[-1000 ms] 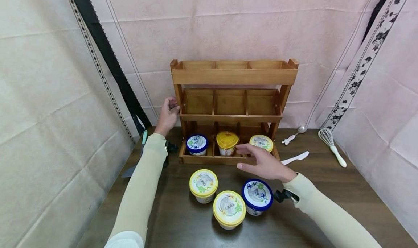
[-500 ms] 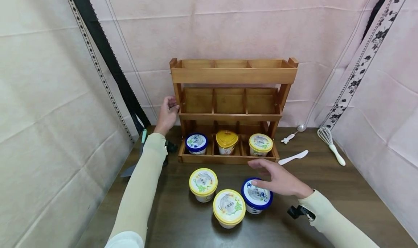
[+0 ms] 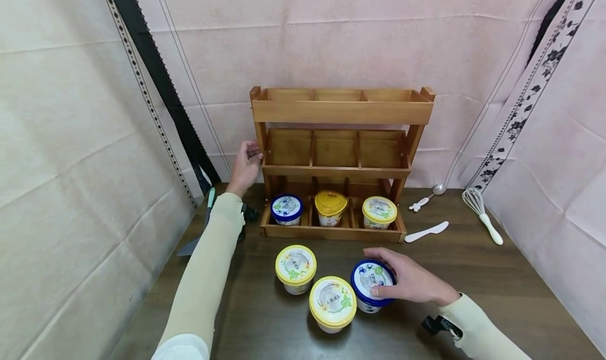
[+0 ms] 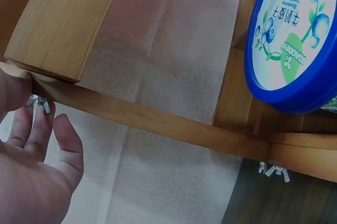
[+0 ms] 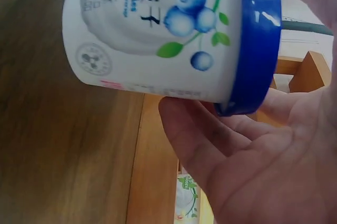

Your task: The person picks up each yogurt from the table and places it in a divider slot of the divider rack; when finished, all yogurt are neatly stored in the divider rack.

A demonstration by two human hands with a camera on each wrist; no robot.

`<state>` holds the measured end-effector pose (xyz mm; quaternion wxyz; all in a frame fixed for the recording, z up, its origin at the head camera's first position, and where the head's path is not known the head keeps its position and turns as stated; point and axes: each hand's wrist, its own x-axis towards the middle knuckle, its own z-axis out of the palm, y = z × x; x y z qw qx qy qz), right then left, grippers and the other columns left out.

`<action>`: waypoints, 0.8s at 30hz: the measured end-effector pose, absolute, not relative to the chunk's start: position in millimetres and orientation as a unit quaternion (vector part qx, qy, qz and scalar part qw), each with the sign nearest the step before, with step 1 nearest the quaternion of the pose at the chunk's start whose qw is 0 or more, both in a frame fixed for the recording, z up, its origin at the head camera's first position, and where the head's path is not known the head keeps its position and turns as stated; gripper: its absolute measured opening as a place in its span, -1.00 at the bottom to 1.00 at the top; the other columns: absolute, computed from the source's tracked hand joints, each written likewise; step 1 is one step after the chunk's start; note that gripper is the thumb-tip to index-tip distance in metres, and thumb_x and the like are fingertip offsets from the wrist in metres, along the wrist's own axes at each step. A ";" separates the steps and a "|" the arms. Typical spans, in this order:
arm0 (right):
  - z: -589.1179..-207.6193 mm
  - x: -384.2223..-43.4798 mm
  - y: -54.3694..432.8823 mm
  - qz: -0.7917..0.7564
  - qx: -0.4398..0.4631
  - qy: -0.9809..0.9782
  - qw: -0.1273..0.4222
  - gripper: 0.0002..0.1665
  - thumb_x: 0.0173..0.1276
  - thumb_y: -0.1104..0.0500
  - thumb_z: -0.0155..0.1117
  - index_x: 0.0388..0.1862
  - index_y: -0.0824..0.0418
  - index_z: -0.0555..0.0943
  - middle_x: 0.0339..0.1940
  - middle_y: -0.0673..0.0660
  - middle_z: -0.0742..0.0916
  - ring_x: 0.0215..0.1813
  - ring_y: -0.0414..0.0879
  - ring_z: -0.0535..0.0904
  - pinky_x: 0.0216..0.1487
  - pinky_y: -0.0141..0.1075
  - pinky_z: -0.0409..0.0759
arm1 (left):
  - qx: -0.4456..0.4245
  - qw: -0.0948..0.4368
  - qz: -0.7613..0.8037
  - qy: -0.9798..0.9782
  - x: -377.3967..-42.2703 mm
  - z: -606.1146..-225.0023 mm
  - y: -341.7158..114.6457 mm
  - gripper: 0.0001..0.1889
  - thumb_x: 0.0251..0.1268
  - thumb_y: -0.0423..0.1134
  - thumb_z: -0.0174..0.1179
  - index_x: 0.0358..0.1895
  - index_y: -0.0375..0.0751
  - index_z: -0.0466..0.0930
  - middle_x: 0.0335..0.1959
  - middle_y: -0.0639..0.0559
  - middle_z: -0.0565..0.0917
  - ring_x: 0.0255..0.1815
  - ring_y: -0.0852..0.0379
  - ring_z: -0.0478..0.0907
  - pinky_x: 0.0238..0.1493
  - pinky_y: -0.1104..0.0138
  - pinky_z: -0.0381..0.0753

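Note:
In the head view my left hand (image 3: 246, 170) holds the left side post of a three-tier wooden rack (image 3: 336, 171). The left wrist view shows my thumb above the post (image 4: 152, 113) and fingers beneath it, beside a wing nut (image 4: 39, 103). My right hand (image 3: 414, 281) is spread around a tub with a blue lid (image 3: 371, 281), thumb over the lid's near part, other fingers at its far side. In the right wrist view this blueberry tub (image 5: 158, 34) lies between thumb and fingers; firm contact is hard to tell. Two yellow-lidded tubs, one nearer (image 3: 333, 302) and one farther (image 3: 295, 268), stand to its left.
The rack's bottom tier holds a blue-lidded tub (image 3: 286, 207), a tub with a domed yellow lid (image 3: 330, 205) and a flat yellow-lidded tub (image 3: 380, 211). To the right lie a white knife (image 3: 426, 232), a spoon (image 3: 427, 197) and a whisk (image 3: 482, 212).
My right hand has moved from in front of the rack's bottom tier toward me, to the blue-lidded tub on the table. The left hand stays on the rack's post.

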<state>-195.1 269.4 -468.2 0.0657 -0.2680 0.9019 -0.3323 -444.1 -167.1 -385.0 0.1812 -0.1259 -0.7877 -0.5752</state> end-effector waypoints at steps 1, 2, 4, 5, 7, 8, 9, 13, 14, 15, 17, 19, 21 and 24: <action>-469.1 -194.5 269.2 -0.334 -0.268 0.901 0.068 -0.01 0.30 -0.28 0.52 0.58 0.06 0.37 0.45 0.08 0.61 0.39 0.03 0.58 0.35 -0.01 0.64 | -0.125 0.180 -0.576 -0.788 -444.0 -385.1 -167.1 -0.62 0.66 -0.30 0.09 0.41 -0.11 0.34 0.33 -0.12 0.48 0.40 -0.07 0.44 0.56 0.01 0.41; -470.0 -194.0 269.4 -0.336 -0.267 0.901 0.069 0.00 0.28 -0.28 0.53 0.58 0.04 0.36 0.45 0.05 0.61 0.38 0.00 0.58 0.34 -0.06 0.63 | -0.124 0.178 -0.578 -0.787 -444.2 -385.1 -167.1 -0.62 0.66 -0.30 0.09 0.41 -0.10 0.34 0.33 -0.12 0.48 0.40 -0.07 0.44 0.56 0.01 0.41; -472.2 -192.8 269.9 -0.337 -0.269 0.899 0.069 0.03 0.26 -0.27 0.56 0.60 0.00 0.34 0.44 0.03 0.61 0.37 -0.02 0.58 0.32 -0.10 0.63 | -0.123 0.178 -0.577 -0.787 -444.1 -385.1 -167.2 -0.62 0.66 -0.30 0.09 0.41 -0.10 0.35 0.33 -0.12 0.48 0.40 -0.07 0.44 0.56 0.00 0.40; -473.3 -191.9 270.3 -0.339 -0.271 0.898 0.069 0.06 0.24 -0.26 0.57 0.61 0.01 0.33 0.43 0.03 0.61 0.36 -0.02 0.58 0.32 -0.11 0.63 | -0.122 0.179 -0.576 -0.788 -444.1 -385.2 -167.2 -0.62 0.66 -0.29 0.09 0.41 -0.09 0.35 0.33 -0.11 0.48 0.40 -0.07 0.44 0.56 0.00 0.40; -475.9 -190.1 272.0 -0.340 -0.271 0.898 0.072 0.11 0.21 -0.26 0.60 0.63 0.04 0.30 0.43 0.04 0.60 0.36 0.00 0.57 0.32 -0.08 0.62 | -0.120 0.180 -0.575 -0.789 -443.6 -385.2 -166.5 -0.62 0.66 -0.28 0.09 0.41 -0.09 0.35 0.33 -0.11 0.48 0.41 -0.07 0.44 0.57 0.00 0.39; -477.2 -189.0 273.1 -0.340 -0.269 0.898 0.075 0.14 0.20 -0.25 0.60 0.64 0.06 0.29 0.43 0.05 0.60 0.36 0.02 0.56 0.32 -0.05 0.62 | -0.120 0.180 -0.575 -0.789 -443.4 -385.2 -166.0 -0.62 0.66 -0.28 0.09 0.41 -0.09 0.35 0.33 -0.11 0.48 0.41 -0.07 0.44 0.57 0.00 0.39; -478.4 -187.9 274.2 -0.340 -0.267 0.898 0.077 0.17 0.18 -0.25 0.61 0.65 0.08 0.28 0.43 0.06 0.60 0.37 0.04 0.56 0.33 -0.01 0.61 | -0.120 0.180 -0.574 -0.790 -443.1 -385.4 -165.6 -0.62 0.66 -0.28 0.09 0.41 -0.08 0.35 0.33 -0.10 0.48 0.41 -0.06 0.44 0.57 0.00 0.39; -480.0 -185.7 279.2 -0.344 -0.255 0.900 0.085 0.18 0.18 -0.24 0.61 0.66 0.03 0.25 0.47 0.07 0.57 0.41 0.09 0.53 0.35 0.09 0.58 | -0.120 0.180 -0.573 -0.790 -444.7 -381.8 -164.1 -0.62 0.66 -0.30 0.09 0.42 -0.09 0.35 0.34 -0.11 0.48 0.42 -0.05 0.45 0.57 0.02 0.40; -480.3 -185.0 280.2 -0.346 -0.255 0.899 0.084 0.16 0.19 -0.23 0.61 0.66 0.00 0.26 0.48 0.06 0.57 0.41 0.08 0.53 0.36 0.08 0.58 | -0.121 0.181 -0.573 -0.790 -445.3 -381.1 -164.0 -0.62 0.66 -0.30 0.09 0.42 -0.08 0.35 0.34 -0.10 0.48 0.42 -0.04 0.45 0.57 0.03 0.40; -480.6 -184.4 281.2 -0.351 -0.256 0.897 0.082 0.13 0.20 -0.22 0.61 0.65 -0.03 0.27 0.48 0.06 0.57 0.42 0.06 0.52 0.37 0.06 0.58 | -0.121 0.182 -0.574 -0.789 -445.7 -380.5 -164.1 -0.62 0.66 -0.30 0.08 0.42 -0.09 0.35 0.34 -0.10 0.48 0.42 -0.04 0.45 0.57 0.02 0.40; -481.6 -182.9 282.8 -0.358 -0.266 0.892 0.077 0.09 0.22 -0.17 0.61 0.65 -0.03 0.29 0.47 0.04 0.58 0.41 0.00 0.53 0.37 -0.04 0.58 | -0.125 0.185 -0.575 -0.787 -446.5 -379.8 -164.6 -0.62 0.66 -0.30 0.08 0.41 -0.09 0.35 0.34 -0.11 0.48 0.42 -0.06 0.44 0.57 0.01 0.39; -483.3 -180.5 284.1 -0.369 -0.277 0.884 0.073 0.07 0.23 -0.12 0.62 0.64 -0.01 0.31 0.46 0.02 0.59 0.39 -0.09 0.53 0.36 -0.14 0.58 | -0.128 0.187 -0.576 -0.785 -446.8 -380.3 -165.5 -0.62 0.66 -0.30 0.08 0.42 -0.10 0.35 0.34 -0.12 0.48 0.42 -0.07 0.44 0.58 0.00 0.39; -486.1 -177.7 285.4 -0.382 -0.290 0.875 0.074 0.08 0.21 -0.05 0.63 0.64 0.02 0.30 0.45 0.04 0.60 0.38 -0.15 0.53 0.34 -0.22 0.58 | -0.127 0.183 -0.576 -0.787 -446.2 -381.9 -166.5 -0.61 0.66 -0.30 0.08 0.42 -0.10 0.35 0.34 -0.12 0.48 0.42 -0.07 0.45 0.57 0.00 0.39; -490.2 -173.7 286.5 -0.389 -0.301 0.867 0.080 0.12 0.18 -0.01 0.64 0.66 0.01 0.27 0.45 0.04 0.60 0.37 -0.20 0.53 0.32 -0.28 0.58 | -0.122 0.175 -0.575 -0.790 -445.0 -385.0 -168.1 -0.61 0.66 -0.31 0.08 0.42 -0.10 0.35 0.34 -0.12 0.48 0.42 -0.07 0.45 0.58 0.00 0.40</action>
